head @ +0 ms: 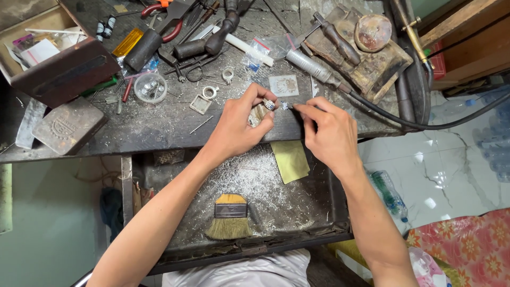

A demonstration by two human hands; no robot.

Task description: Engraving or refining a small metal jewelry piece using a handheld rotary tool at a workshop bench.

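Observation:
My left hand (239, 125) pinches a small silver ring (270, 104) between thumb and fingers, resting it on a worn wooden peg (258, 114) at the front edge of the workbench (159, 133). Just right of it, my right hand (326, 133) grips a thin metal tool (289, 106) whose tip touches the ring. Below both hands an open drawer (265, 212) holds silver filings, a flat brush (229, 217) and a yellow-green paper sheet (290, 160).
Pliers, handled tools, small silver frames (202, 103), a round clear dish (150, 87) and a flexible-shaft handpiece (313, 68) with a black hose crowd the bench. A dark metal block (68, 126) lies left, a wooden box (53, 58) behind it. A plastic bottle (389, 194) lies on the tiled floor.

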